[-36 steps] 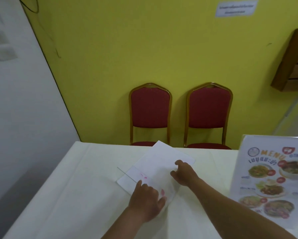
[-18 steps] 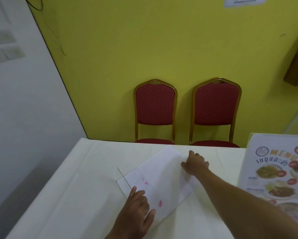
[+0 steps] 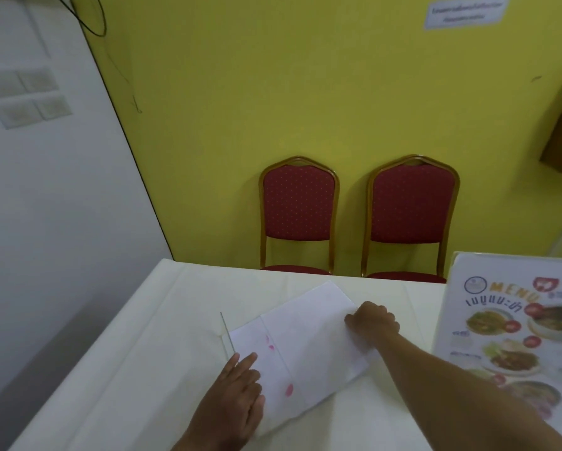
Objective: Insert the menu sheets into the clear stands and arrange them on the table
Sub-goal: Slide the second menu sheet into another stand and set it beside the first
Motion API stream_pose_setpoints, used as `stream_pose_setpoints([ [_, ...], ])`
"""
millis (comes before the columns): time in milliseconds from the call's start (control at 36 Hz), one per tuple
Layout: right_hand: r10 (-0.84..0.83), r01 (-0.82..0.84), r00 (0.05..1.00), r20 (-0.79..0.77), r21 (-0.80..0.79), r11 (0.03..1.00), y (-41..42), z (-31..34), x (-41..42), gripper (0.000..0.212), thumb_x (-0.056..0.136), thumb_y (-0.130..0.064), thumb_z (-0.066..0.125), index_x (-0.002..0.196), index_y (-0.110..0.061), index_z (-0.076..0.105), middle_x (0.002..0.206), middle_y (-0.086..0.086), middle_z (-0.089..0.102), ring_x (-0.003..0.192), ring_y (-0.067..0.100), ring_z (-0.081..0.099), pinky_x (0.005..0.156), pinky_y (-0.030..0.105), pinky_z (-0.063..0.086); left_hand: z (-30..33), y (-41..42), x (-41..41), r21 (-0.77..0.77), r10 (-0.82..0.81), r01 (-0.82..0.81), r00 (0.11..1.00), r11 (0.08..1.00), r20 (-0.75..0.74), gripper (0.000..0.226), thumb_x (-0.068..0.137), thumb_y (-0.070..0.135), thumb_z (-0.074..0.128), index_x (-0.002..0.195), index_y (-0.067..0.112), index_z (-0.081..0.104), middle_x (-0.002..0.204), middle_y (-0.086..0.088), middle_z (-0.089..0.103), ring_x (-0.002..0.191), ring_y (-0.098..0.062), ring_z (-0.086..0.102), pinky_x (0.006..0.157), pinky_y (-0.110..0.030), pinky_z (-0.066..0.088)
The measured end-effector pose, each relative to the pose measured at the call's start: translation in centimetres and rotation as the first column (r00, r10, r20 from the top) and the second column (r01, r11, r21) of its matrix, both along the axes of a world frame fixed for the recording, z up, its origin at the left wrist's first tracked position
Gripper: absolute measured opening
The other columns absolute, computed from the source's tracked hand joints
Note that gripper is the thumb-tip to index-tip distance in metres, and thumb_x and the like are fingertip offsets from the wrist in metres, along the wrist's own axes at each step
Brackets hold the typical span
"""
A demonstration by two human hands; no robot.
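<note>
**Both hands on a menu sheet lying in a flat clear stand**

A white-clothed surface [image 3: 117, 369] fills the lower part of the head view. Near its middle a clear stand [image 3: 247, 346] lies flat and at an angle, its transparent edge showing as a thin line at the near-left corner. A menu sheet [image 3: 309, 346] lies face down with it, white back up, with faint pink print showing through near the left end. Whether the sheet is fully inside the stand or partly out cannot be told, though a straight seam crosses the white area roughly a third of the way from its left end.

The left hand [image 3: 234, 402] rests palm down on the near-left corner of the stand, its fingers [image 3: 245, 361] stretched out flat and together, pressing rather than gripping. The right hand [image 3: 372, 320] reaches across from the right, forearm over the surface, and sits at the far-right edge of the sheet; its fingers are curled down onto that edge, but how much of the paper they have pinched cannot be told from this angle.

At the right edge of the surface a second stand [image 3: 514, 340] is upright, already carrying a colour menu with the word MENU and photographs of dishes, well apart from the flat one.

Beyond the surface, two red chairs [image 3: 354, 216] with gold frames stand side by side against a yellow wall [image 3: 273, 76].
</note>
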State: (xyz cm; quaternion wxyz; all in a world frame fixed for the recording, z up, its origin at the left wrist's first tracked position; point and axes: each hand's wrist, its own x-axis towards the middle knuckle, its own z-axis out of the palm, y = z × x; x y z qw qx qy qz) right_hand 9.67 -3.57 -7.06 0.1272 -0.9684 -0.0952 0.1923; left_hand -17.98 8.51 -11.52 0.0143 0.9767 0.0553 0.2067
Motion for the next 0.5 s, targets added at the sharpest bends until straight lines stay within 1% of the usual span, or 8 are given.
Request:
stream_pose_setpoints([
  [83,-0.045,0.056,0.997,-0.062,0.187,0.981,-0.3,1.4,0.6,0.035,0.084,-0.028,0.051,0.108,-0.004,0.06,0.102,0.011,0.062,0.093,0.031,0.057,0.077,0.033,0.045,0.5,0.1,-0.7,0.013,0.032,-0.031,0.999,0.999,-0.042,0.044,0.092,0.029,0.032,0.066,0.022,0.067,0.077,0.007,0.069,0.109,-0.012,0.061,0.112,-0.033,0.025],
  [139,-0.024,0.042,0.997,-0.069,0.272,0.961,-0.4,3.1,0.9,0.028,0.086,-0.021,0.05,0.101,0.0,0.06,0.091,0.011,0.059,0.081,0.028,0.054,0.066,0.031,0.042,1.1,0.0,-0.9,0.061,0.067,-0.063,0.995,0.996,-0.068,0.03,0.083,0.026,0.045,0.061,0.023,0.066,0.067,0.009,0.066,0.096,-0.01,0.066,0.111,-0.033,0.023],
  [194,0.017,0.009,0.996,-0.083,0.308,0.951,-0.3,4.6,1.0,0.019,0.087,-0.019,0.049,0.094,-0.004,0.06,0.092,0.011,0.057,0.08,0.026,0.05,0.069,0.032,0.041,1.7,-0.3,-0.9,0.114,0.133,-0.12,0.984,0.986,-0.121,0.024,0.07,0.031,0.051,0.052,0.021,0.064,0.056,0.008,0.061,0.078,-0.008,0.067,0.109,-0.036,0.024],
  [278,0.098,-0.068,0.991,-0.085,0.304,0.95,0.1,6.5,0.9,0.017,0.089,-0.02,0.047,0.078,-0.01,0.055,0.095,0.011,0.056,0.085,0.026,0.051,0.073,0.031,0.04,2.7,-1.6,-0.4,0.125,0.272,-0.25,0.938,0.96,-0.213,0.033,0.061,0.041,0.048,0.044,0.017,0.062,0.043,0.006,0.056,0.052,-0.009,0.062,0.102,-0.042,0.034],
  [306,0.117,-0.091,0.99,-0.08,0.276,0.957,0.1,7.3,0.6,0.019,0.091,-0.021,0.045,0.082,-0.01,0.057,0.101,0.013,0.059,0.091,0.028,0.055,0.074,0.031,0.039,2.8,-2.3,-0.1,0.118,0.304,-0.284,0.925,0.952,-0.228,0.036,0.06,0.046,0.047,0.045,0.018,0.063,0.041,0.006,0.057,0.047,-0.008,0.06,0.098,-0.043,0.043],
  [361,0.144,-0.122,0.987,-0.075,0.237,0.964,0.1,8.9,0.0,0.03,0.094,-0.023,0.044,0.106,-0.002,0.061,0.116,0.015,0.061,0.109,0.031,0.058,0.077,0.029,0.039,2.9,-3.9,0.7,0.094,0.318,-0.304,0.916,0.948,-0.245,0.039,0.058,0.054,0.046,0.054,0.021,0.067,0.044,0.007,0.06,0.045,-0.006,0.061,0.082,-0.041,0.059],
  [444,0.183,-0.123,0.967,-0.179,0.301,0.946,-0.2,11.1,-1.1,0.04,0.094,-0.027,0.05,0.119,0.003,0.058,0.122,0.017,0.062,0.113,0.035,0.059,0.09,0.037,0.049,2.6,-6.5,1.6,0.002,0.309,-0.326,0.893,0.945,-0.328,0.051,0.053,0.061,0.048,0.075,0.02,0.07,0.058,0.005,0.067,0.052,-0.011,0.066,0.065,-0.036,0.061],
  [500,0.181,-0.044,0.936,-0.303,0.408,0.912,-0.6,12.4,-2.1,0.04,0.093,-0.026,0.054,0.119,0.004,0.057,0.12,0.018,0.063,0.109,0.036,0.062,0.089,0.045,0.052,2.2,-7.9,1.8,-0.062,0.33,-0.374,0.874,0.925,-0.357,0.06,0.048,0.059,0.057,0.085,0.013,0.068,0.066,0.0,0.068,0.052,-0.017,0.066,0.053,-0.032,0.057],
])
